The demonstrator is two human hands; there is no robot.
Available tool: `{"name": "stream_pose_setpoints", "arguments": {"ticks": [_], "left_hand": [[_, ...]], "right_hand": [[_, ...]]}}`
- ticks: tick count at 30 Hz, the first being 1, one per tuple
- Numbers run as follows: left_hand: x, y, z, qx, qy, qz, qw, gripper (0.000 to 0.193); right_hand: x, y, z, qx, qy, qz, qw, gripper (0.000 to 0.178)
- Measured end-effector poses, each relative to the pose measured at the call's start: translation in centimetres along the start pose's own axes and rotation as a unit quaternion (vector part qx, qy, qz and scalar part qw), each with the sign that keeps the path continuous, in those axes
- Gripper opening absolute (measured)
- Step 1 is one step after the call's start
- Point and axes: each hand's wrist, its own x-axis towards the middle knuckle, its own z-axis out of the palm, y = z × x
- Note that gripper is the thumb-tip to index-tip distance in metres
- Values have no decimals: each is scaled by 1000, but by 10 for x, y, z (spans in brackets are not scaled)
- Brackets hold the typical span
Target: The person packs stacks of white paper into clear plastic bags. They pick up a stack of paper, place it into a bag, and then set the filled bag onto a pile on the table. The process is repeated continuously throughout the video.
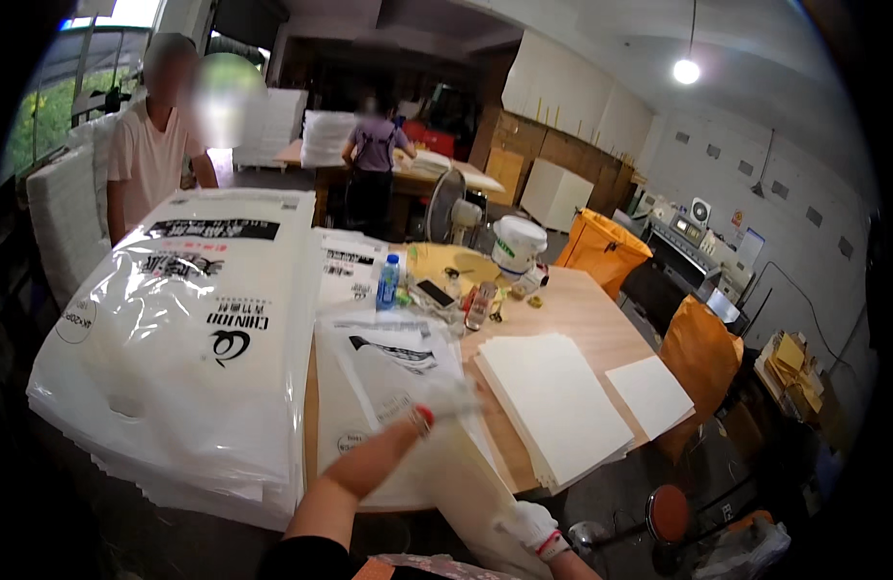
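My left hand (453,399), in a white glove, is smeared by motion above a clear printed plastic bag (383,353) on the table. A red band circles its wrist, and its fingers cannot be made out. Below it a pale cream sheet (456,488) slants down toward me over the table's near edge. My right hand (529,525), also white-gloved, is closed on the lower right edge of this sheet. Right of the bag lies a stack of white paper (557,401). A smaller white pile (649,396) lies beyond it.
A tall pile of printed plastic bags (185,358) stands at left. Farther back on the table (582,300) are a blue-labelled bottle (388,282), a phone (435,293), a clear bottle (480,306) and a white bucket (517,246). A round stool (667,512) stands at right. Two people are beyond.
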Motion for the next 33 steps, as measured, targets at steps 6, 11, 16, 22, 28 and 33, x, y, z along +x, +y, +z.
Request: {"name": "stream_pose_setpoints", "arguments": {"ticks": [6, 11, 16, 22, 28, 33], "left_hand": [[-82, 53, 74, -81, -9, -75, 994, 59], [-130, 22, 143, 20, 20, 1, 1000, 61], [-171, -84, 131, 135, 8, -356, 925, 31], [-299, -78, 145, -53, 242, -371, 895, 21], [-387, -23, 176, -195, 119, -234, 945, 18], [-367, 29, 182, -235, 249, -396, 852, 17]], "right_hand": [[83, -4, 30, 216, 232, -11, 948, 37], [137, 40, 88, 210, 356, 150, 898, 27], [159, 55, 45, 117, 87, 138, 980, 25], [61, 37, 35, 278, 16, 57, 959, 68], [-71, 59, 87, 359, 71, -45, 930, 64], [-53, 51, 104, 333, 191, -20, 923, 50]]}}
